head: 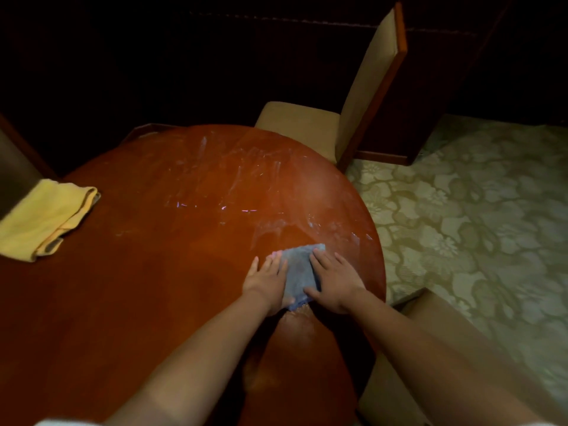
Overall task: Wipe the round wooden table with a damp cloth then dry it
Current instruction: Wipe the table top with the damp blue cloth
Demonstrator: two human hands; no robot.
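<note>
Head view: yellow cloth [46, 218] far left, 2 chairs [365, 96] beside table [153, 287], flat-fingered hands [266, 279] on blue cloth [299, 273].

A high-backed dining chair [365, 96] serves as the landmark: tan upholstery on seat and back, framed in reddish-brown wood, turned side-on. Behind it the room falls into near-darkness, where a dark wooden cabinet or low wall unit [430, 96] may stand, though the gloom makes this hard to confirm. To the chair's right and nearer the camera spreads a pale green carpet [479, 216] with a large floral pattern. Nearer still, on the same side, sits the tan seat of a second chair [430, 327]. Far to the landmark chair's left, a dim grey-brown upright surface [15, 176] meets the frame edge. Light is low and warm.
</note>
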